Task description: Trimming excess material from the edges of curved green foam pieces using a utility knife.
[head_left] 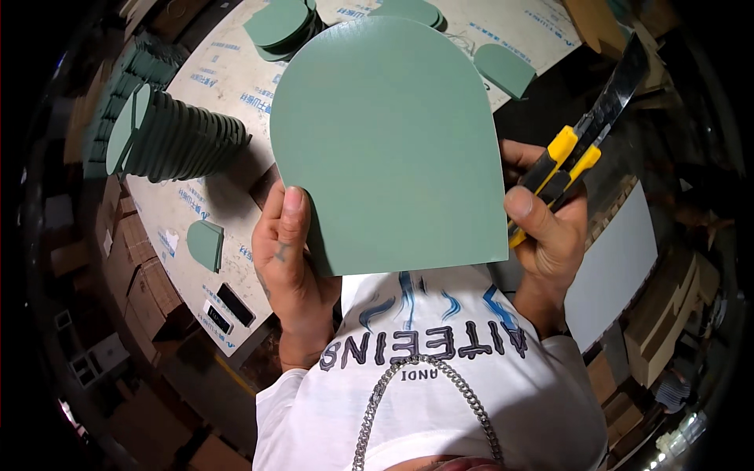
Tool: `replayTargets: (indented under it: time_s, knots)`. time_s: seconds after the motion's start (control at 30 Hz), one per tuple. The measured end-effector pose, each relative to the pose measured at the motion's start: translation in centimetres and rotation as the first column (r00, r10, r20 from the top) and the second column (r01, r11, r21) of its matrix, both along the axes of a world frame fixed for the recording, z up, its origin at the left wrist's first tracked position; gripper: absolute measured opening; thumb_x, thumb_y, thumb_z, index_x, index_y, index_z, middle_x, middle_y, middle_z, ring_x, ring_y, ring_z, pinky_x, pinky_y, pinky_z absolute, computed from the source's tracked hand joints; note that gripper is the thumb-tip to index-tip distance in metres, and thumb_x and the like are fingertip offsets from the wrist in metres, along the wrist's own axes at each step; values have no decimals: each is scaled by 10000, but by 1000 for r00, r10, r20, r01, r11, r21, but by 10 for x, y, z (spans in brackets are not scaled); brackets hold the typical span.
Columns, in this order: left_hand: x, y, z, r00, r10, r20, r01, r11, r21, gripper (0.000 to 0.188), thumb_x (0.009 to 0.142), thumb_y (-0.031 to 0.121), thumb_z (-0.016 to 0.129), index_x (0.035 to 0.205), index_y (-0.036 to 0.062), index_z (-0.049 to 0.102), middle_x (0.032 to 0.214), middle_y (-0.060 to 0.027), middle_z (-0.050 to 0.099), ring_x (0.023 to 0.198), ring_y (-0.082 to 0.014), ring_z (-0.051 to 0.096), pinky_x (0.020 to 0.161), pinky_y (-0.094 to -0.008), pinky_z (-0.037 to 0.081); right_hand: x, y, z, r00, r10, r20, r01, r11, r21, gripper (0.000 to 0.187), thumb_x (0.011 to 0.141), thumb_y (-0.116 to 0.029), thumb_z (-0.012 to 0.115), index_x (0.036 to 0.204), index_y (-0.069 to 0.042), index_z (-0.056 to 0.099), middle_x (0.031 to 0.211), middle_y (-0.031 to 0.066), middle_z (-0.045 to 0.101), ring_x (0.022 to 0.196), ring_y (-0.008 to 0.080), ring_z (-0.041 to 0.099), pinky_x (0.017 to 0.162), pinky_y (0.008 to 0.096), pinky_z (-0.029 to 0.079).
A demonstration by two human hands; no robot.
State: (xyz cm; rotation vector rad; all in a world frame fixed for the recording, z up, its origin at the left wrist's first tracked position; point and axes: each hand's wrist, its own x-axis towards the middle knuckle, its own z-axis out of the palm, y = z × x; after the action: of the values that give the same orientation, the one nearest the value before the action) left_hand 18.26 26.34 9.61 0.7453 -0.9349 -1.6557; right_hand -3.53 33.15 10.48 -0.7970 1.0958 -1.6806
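Note:
A flat green panel (393, 149) with a rounded top and a straight lower edge is held up before me. My left hand (284, 247) grips its lower left edge, thumb on the front face and the other fingers mostly hidden. In my right hand (554, 235) is a yellow and black utility knife (567, 153), its dark blade pointing up and away to the right. The right thumb and fingertips lie at the panel's right edge; whether they press on it I cannot tell.
Beneath is a pale printed tabletop (208, 94). A tall leaning stack of green panels (184, 137) stands left, with more panels (283, 27) at the far side. Small green pieces (206, 245) and a black phone-like object (236, 304) lie near left. Cardboard boxes (141, 275) surround the table.

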Motion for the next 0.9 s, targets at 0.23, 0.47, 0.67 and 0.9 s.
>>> replayTargets:
  time_s: [0.23, 0.47, 0.67, 0.9]
  knots:
    - [3, 8, 2, 995, 103, 15, -102, 993, -55, 352, 1035, 233, 484, 1227, -61, 506, 1129, -110, 641, 963, -103, 630, 788, -201, 504, -3, 8, -3, 987, 82, -140, -83, 997, -1, 530, 706, -103, 808, 1149, 115, 616, 905, 179, 708, 799, 190, 704, 786, 290, 560]
    - [5, 3, 1, 988, 154, 11, -153, 987, -48, 339, 1036, 235, 483, 1211, -52, 521, 1072, -99, 650, 916, -98, 628, 771, -204, 502, -2, -3, -3, 984, 176, -35, -178, 982, -61, 463, 757, 15, 651, 1180, 180, 560, 871, 237, 691, 686, 207, 698, 638, 292, 599]
    - [-4, -5, -4, 980, 188, 60, -193, 978, 82, 351, 1047, 287, 438, 1161, -21, 561, 976, -91, 647, 853, -131, 638, 726, -246, 539, 2, 6, 2, 983, 181, 15, -180, 983, -32, 352, 776, 8, 596, 1096, 155, 614, 891, 246, 695, 683, 228, 688, 590, 309, 578]
    - [-40, -2, -81, 353, -435, -828, 839, 540, 74, 392, 997, 390, 448, 1155, 40, 530, 617, -9, 448, 410, -110, 432, 401, -242, 330, 14, -48, -6, 872, -241, -427, 208, 970, -123, 418, 894, -70, 631, 1277, 79, 553, 992, 158, 662, 651, 83, 528, 616, 197, 426]
